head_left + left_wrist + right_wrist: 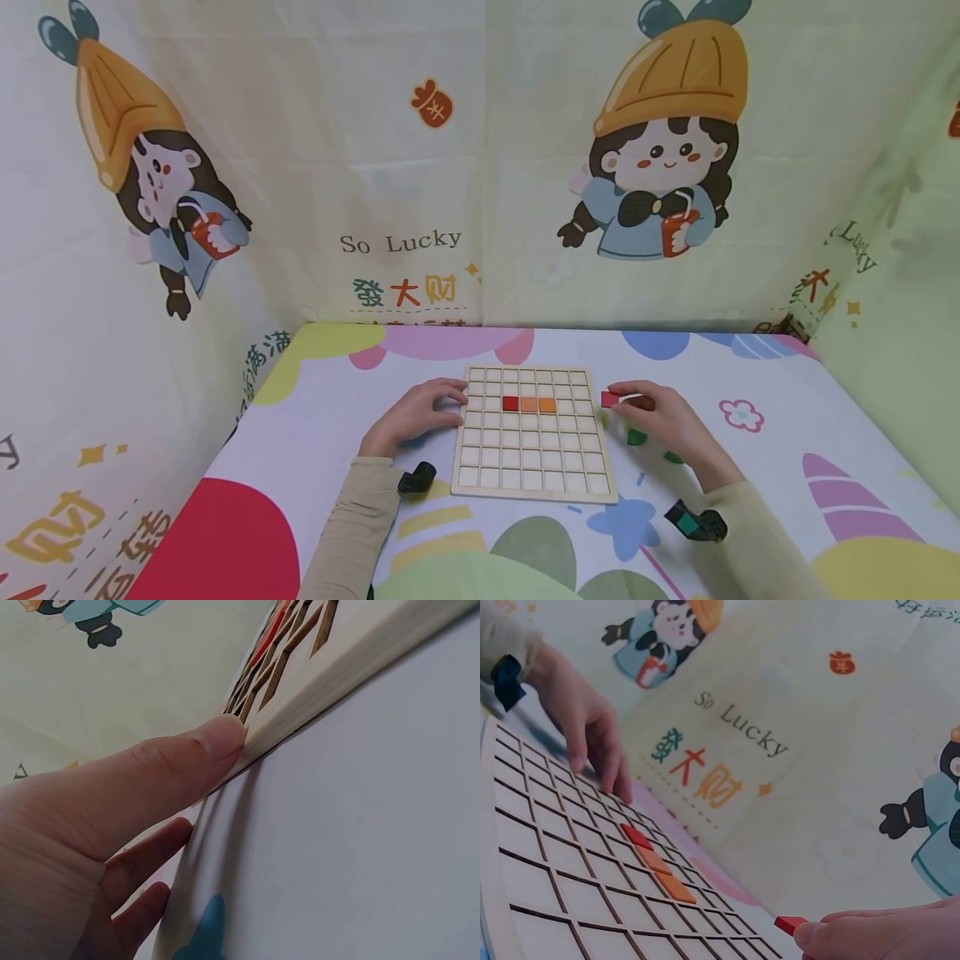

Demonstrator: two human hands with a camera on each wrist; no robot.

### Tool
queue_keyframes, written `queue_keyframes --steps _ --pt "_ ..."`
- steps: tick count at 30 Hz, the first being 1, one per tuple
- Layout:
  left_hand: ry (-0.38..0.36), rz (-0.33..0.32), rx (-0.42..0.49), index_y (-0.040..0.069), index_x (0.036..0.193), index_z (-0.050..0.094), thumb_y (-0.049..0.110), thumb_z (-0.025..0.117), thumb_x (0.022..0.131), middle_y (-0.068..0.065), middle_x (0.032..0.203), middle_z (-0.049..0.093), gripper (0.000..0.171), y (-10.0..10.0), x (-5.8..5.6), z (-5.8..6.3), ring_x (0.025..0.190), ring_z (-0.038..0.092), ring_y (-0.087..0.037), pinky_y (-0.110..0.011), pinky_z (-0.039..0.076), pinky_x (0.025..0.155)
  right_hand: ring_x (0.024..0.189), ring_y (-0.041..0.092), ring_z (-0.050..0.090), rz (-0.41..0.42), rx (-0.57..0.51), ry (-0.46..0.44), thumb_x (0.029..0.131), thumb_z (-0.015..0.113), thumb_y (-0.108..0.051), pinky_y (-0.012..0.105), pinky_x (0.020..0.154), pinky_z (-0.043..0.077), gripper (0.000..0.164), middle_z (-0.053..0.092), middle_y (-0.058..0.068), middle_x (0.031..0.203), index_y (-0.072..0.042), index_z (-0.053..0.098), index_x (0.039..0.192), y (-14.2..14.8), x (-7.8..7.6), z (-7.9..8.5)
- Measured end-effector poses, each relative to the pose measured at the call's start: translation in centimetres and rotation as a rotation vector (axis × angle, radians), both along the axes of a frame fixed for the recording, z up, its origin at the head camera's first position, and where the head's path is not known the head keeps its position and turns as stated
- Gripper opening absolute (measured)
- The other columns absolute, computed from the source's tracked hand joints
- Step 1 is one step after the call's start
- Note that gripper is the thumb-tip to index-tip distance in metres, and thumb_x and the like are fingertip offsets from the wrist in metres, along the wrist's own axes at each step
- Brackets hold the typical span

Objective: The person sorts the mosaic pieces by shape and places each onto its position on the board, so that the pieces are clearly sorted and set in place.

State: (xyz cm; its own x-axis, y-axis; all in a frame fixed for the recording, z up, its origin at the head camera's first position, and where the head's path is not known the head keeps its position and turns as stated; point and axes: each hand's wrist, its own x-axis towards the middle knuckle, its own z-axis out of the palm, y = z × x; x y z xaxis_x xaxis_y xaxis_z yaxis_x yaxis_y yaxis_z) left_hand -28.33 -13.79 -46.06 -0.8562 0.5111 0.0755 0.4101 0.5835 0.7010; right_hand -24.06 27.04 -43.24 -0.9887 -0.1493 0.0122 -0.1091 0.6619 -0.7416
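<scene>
A wooden grid board (534, 498) lies flat on the table. In one row of its cells sit a dark red tile (511, 404), a light orange tile (528, 405) and an orange tile (547, 405), side by side. My left hand (416, 411) touches the board's left edge with thumb and fingertips, the fingers extended; the left wrist view shows the thumb (187, 754) against the rim. Just off the board's right side, my right hand (660, 417) pinches a red tile (609, 400) between thumb and fingers. In the right wrist view that red tile (789, 925) juts from the fingertips.
Green pieces (636, 437) lie on the table under and beside my right hand. The tablecloth (420, 575) is printed with colourful shapes. A patterned cloth backdrop (300, 167) stands behind the table and at both sides. Black straps (697, 522) sit at both wrists.
</scene>
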Motion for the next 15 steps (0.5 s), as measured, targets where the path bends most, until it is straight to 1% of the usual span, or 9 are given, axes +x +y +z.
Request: queue_keyframes --steps 4,7,10,15 --pt "0.004 0.001 0.0 0.011 0.111 0.071 0.019 0.077 0.085 -0.001 0.141 0.054 0.028 0.0 -0.1 -0.1 0.137 0.042 -0.024 -0.043 0.033 0.113 0.093 0.023 0.058 0.0 -0.03 -0.003 0.092 0.069 -0.034 0.031 0.074 0.051 0.044 0.065 0.01 0.117 -0.011 0.064 0.128 -0.4 -0.7 -0.3" --pt "-0.001 0.0 0.005 0.011 0.111 0.071 0.019 0.077 0.085 -0.002 0.141 0.054 0.028 0.0 -0.1 -0.1 0.137 0.041 -0.024 -0.043 0.033 0.113 0.094 0.023 0.06 0.004 -0.05 -0.023 0.091 0.07 -0.034 0.031 0.076 0.051 0.043 0.066 0.01 0.118 -0.011 0.064 0.127 -0.7 -1.0 -0.4" --pt "-0.004 0.001 0.002 0.011 0.112 0.071 0.019 0.077 0.085 -0.001 0.142 0.053 0.028 0.0 -0.1 -0.1 0.137 0.041 -0.024 -0.043 0.033 0.113 0.099 0.023 0.061 0.005 -0.063 -0.051 0.09 0.07 -0.036 0.033 0.082 0.05 0.043 0.065 0.008 0.121 -0.014 0.065 0.127 -1.0 -1.3 -0.5" --pt "-0.008 0.0 0.005 0.011 0.112 0.071 0.018 0.076 0.085 -0.001 0.141 0.054 0.028 0.0 -0.1 -0.1 0.137 0.041 -0.024 -0.043 0.033 0.113 0.108 0.026 0.06 0.003 -0.087 -0.075 0.09 0.07 -0.037 0.04 0.09 0.048 0.043 0.06 0.009 0.129 -0.016 0.065 0.127 -1.5 -1.7 -0.7"
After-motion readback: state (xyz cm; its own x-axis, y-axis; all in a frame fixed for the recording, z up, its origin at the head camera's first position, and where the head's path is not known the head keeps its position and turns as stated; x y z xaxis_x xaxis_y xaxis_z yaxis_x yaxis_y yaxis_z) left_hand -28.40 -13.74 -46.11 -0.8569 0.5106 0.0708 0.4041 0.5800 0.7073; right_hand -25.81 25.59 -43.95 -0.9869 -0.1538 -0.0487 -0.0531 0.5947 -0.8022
